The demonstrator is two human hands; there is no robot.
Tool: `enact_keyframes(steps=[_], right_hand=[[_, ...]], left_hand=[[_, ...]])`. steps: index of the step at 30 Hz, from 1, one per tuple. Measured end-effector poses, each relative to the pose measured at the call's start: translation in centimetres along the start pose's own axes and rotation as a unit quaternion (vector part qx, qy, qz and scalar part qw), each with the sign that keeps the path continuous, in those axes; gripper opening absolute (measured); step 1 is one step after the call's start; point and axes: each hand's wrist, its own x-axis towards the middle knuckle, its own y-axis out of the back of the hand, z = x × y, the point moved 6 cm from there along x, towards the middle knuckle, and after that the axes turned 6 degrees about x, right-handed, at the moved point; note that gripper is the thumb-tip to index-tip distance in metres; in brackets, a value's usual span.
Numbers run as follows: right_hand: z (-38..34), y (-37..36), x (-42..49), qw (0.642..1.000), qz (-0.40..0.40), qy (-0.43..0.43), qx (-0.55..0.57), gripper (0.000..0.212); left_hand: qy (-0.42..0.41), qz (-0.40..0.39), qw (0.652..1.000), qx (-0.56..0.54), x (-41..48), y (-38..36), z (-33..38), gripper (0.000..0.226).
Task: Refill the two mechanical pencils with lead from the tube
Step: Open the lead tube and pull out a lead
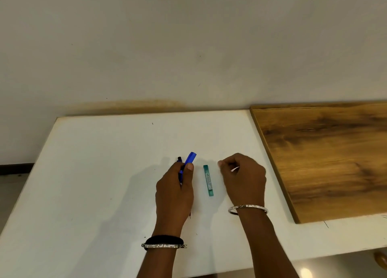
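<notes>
Curling round a blue mechanical pencil (191, 157), the left grip (174, 185) is holding it with its far end pointing away, and a second dark-tipped pencil (179, 159) seems to be tucked alongside. The right grip (244, 179) is hovering with fingers curled. Something pale is showing inside, but I cannot tell whether it is pinching anything. The green lead tube (208, 180) is lying flat on the tabletop (104, 173) between them. Looking light and slick, it is probably calling for a gentle pinch at mid-body, its leads likely being brittle.
</notes>
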Motion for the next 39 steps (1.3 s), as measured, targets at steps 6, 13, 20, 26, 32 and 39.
enact_keyframes(steps=[6, 13, 20, 26, 32, 39], right_hand=[[0.8, -3.4, -1.3, 0.982, -0.147, -0.086, -0.086, 0.027], [0.5, -3.6, -2.0, 0.978, -0.134, -0.14, -0.079, 0.021], [0.9, -4.4, -2.4, 0.966, -0.177, -0.177, -0.06, 0.025], [0.9, -3.5, -1.8, 0.977, -0.136, -0.163, -0.018, 0.013], [0.4, -2.8, -1.1, 0.977, -0.101, -0.133, 0.135, 0.028], [0.1, -2.5, -1.1, 0.937, -0.162, -0.141, 0.275, 0.028]], left_hand=[[0.005, 0.01, 1.0, 0.022, 0.0, 0.0, -0.1, 0.027], [0.01, 0.004, 0.999, 0.046, 0.1, -0.2, -0.6, 0.03], [0.015, 0.005, 0.998, 0.066, 0.2, -0.5, -0.7, 0.031], [0.009, -0.005, 0.996, 0.09, 0.0, -1.0, -0.8, 0.034], [-0.001, -0.026, 0.996, 0.087, -0.4, -1.8, 0.0, 0.032], [0.013, -0.014, 0.999, 0.034, -0.6, -2.0, 0.6, 0.041]])
